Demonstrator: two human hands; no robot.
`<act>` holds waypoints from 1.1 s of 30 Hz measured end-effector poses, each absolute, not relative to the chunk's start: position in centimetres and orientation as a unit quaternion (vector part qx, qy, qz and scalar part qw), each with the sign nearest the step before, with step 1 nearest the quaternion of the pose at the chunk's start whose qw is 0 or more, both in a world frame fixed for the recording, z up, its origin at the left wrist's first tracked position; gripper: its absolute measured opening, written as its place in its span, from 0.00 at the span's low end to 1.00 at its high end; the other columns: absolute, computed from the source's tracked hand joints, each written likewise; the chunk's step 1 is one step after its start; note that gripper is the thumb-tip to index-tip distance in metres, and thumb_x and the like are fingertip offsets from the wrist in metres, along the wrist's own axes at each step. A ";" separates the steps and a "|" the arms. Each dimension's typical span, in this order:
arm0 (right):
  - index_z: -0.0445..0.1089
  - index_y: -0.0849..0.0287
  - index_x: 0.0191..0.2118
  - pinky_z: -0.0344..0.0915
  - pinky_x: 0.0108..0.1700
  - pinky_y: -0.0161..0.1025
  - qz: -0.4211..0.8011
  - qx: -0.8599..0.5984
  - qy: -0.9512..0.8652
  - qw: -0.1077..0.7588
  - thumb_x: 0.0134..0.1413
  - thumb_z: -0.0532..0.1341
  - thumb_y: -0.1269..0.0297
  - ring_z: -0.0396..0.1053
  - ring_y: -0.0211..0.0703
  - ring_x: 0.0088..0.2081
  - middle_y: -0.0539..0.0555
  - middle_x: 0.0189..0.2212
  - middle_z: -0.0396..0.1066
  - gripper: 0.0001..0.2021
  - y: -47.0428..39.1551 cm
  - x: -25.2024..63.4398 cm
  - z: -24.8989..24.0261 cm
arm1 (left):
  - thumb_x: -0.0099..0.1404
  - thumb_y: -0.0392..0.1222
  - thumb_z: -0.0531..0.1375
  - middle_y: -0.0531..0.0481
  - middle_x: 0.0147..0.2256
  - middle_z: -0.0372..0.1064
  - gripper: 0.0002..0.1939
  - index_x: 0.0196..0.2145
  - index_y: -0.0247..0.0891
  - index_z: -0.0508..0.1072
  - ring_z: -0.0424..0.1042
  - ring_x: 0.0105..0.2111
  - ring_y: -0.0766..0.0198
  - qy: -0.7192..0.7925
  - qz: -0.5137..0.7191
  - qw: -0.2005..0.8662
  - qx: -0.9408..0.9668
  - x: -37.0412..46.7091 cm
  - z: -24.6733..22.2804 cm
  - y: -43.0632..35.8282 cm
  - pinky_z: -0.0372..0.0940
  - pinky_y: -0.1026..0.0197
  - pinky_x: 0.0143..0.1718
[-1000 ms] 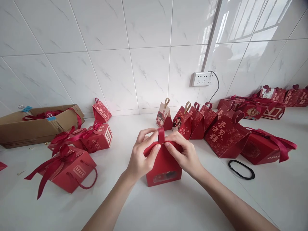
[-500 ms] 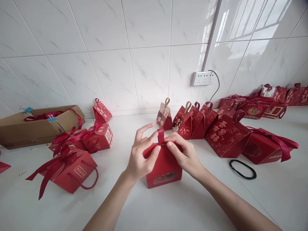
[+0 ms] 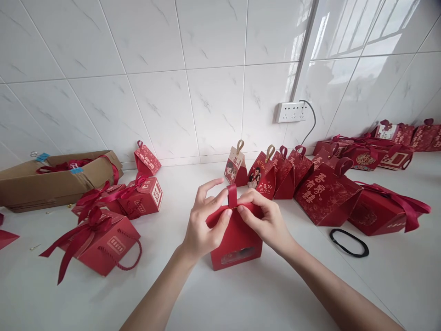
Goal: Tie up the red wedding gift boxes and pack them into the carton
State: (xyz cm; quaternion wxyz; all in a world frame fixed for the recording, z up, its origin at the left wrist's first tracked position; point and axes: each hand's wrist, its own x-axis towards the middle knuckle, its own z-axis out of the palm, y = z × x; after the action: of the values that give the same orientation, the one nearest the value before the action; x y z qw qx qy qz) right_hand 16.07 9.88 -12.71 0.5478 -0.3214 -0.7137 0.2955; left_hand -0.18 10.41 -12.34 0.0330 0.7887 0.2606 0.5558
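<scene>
Upright in front of me stands a red gift box [image 3: 237,241] with sloping sides and a clear window low on its near face. A red ribbon loop [image 3: 232,196] rises from its top edge. My left hand [image 3: 208,223] pinches that edge just left of the loop, thumb on the near face, index finger behind. On the other side of the loop, my right hand [image 3: 263,216] pinches the same edge between thumb and fingers. A small metallic bit shows at the base of the loop between my thumbs. The box's far face is hidden.
Several red gift boxes [image 3: 324,193] line the right back. At left are ribbon-tied boxes [image 3: 103,241], a cardboard tray [image 3: 41,188] holding red ribbon, and a small pin [image 3: 35,247]. A black hair band [image 3: 349,242] lies at right. The wall carries a power strip [image 3: 292,112].
Both hands keep their pinch on the box top, with hardly any movement. The whole view has shifted very slightly.
</scene>
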 end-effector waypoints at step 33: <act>0.68 0.56 0.34 0.61 0.35 0.35 0.289 -0.314 -0.736 0.525 0.59 0.55 0.65 0.64 0.38 0.33 0.51 0.31 0.65 0.06 10.3 16.3 -12.7 | 0.62 0.30 0.55 0.53 0.29 0.59 0.22 0.53 0.43 0.66 0.64 0.30 0.69 0.263 0.568 0.089 0.775 0.0 -12.3 10.4 0.65 0.66 0.32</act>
State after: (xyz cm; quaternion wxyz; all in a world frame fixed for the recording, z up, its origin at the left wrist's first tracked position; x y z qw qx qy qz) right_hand 16.27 10.28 -12.70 0.5250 -0.3139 -0.7363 0.2894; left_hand 0.05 10.43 -12.34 0.0890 0.7751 0.2629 0.5676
